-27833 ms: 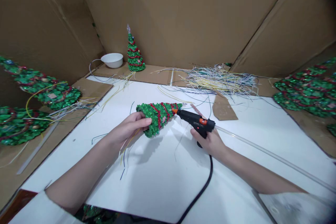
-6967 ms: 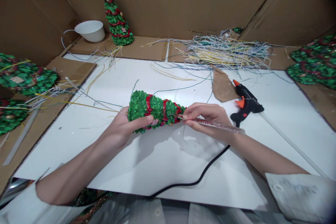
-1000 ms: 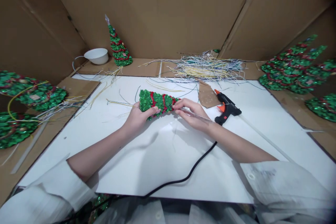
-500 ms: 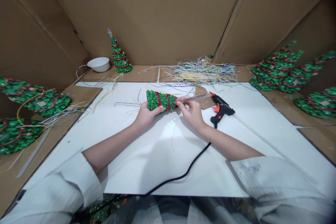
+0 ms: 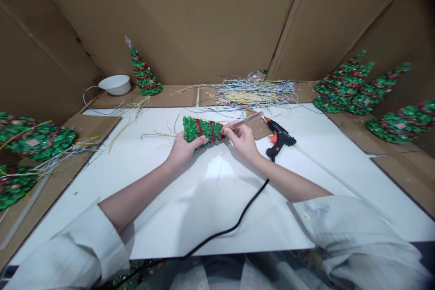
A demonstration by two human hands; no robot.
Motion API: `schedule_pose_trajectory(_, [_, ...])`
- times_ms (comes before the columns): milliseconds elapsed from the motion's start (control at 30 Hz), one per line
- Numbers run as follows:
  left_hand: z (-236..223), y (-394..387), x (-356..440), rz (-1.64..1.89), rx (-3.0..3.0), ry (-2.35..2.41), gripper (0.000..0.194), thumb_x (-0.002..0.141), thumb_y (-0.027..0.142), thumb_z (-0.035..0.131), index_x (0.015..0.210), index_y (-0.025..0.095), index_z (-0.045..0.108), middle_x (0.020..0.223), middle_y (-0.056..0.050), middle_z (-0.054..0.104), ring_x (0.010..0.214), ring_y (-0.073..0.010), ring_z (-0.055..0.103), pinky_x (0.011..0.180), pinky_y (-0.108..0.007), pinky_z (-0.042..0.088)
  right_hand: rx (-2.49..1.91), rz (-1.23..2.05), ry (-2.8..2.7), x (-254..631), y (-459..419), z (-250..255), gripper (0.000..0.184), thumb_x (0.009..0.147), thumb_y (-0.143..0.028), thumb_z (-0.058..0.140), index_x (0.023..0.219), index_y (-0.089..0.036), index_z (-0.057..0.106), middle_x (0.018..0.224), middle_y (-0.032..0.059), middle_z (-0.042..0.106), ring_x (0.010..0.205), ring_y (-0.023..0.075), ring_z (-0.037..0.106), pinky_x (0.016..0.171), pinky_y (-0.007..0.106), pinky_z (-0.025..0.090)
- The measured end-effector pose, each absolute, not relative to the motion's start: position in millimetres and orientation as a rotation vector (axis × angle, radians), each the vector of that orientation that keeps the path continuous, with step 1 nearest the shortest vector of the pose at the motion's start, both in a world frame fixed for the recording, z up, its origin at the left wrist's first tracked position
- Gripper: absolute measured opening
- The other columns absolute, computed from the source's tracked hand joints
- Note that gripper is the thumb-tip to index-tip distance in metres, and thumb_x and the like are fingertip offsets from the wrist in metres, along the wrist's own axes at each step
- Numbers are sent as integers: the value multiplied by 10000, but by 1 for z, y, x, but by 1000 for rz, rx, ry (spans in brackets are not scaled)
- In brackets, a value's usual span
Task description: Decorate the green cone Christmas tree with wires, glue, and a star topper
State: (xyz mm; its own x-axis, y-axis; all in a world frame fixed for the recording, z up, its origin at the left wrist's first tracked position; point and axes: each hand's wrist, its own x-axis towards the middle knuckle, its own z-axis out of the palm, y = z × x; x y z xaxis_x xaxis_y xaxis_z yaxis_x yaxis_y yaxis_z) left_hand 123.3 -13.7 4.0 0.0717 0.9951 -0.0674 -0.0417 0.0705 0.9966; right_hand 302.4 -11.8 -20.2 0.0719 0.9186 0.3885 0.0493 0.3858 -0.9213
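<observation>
A small green Christmas tree (image 5: 203, 131) with red garland lies sideways above the white board, its wide base to the left. My left hand (image 5: 183, 148) is closed round the base end, thumb on the near side. At the narrow end, my right hand (image 5: 242, 141) pinches with thumb and forefinger; a clear, ruler-like strip (image 5: 249, 118) sticks out of it toward the upper right. What exactly the fingertips touch at the tree is too small to tell. Just right of this hand rests a black glue gun (image 5: 280, 137) with an orange nozzle and trigger.
A long glue stick (image 5: 335, 174) trails from the gun, and a black cable (image 5: 234, 227) crosses the board (image 5: 159, 217). Cut wires (image 5: 254, 93) lie in a heap at the back. Decorated trees (image 5: 144, 74) stand or lie around the edges. A white bowl (image 5: 115, 85) sits back left.
The view has shifted slightly, so everything sits a little further left. Both hands keep the same hold on the tree and the strip.
</observation>
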Motion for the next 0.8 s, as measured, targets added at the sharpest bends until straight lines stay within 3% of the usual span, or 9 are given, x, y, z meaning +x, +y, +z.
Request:
schedule_pose_trajectory(333, [-2, -7, 120, 1155, 1157, 1136, 276, 603, 319, 794, 774, 153, 656, 715, -22, 705, 668, -153, 633, 724, -305, 517, -949, 879, -1238, 305, -11, -17, 378, 725, -551, 678, 812, -189, 611, 795, 44, 667, 779, 185, 640, 773, 339, 520])
schedule_pose_trajectory(800, [-2, -11, 121, 1116, 1189, 1157, 306, 591, 348, 809, 775, 155, 659, 727, -20, 709, 657, -143, 622, 664, -264, 485, -976, 884, -1093, 304, -14, -20, 258, 712, -402, 717, 805, -175, 635, 706, 20, 683, 701, 165, 660, 737, 322, 539])
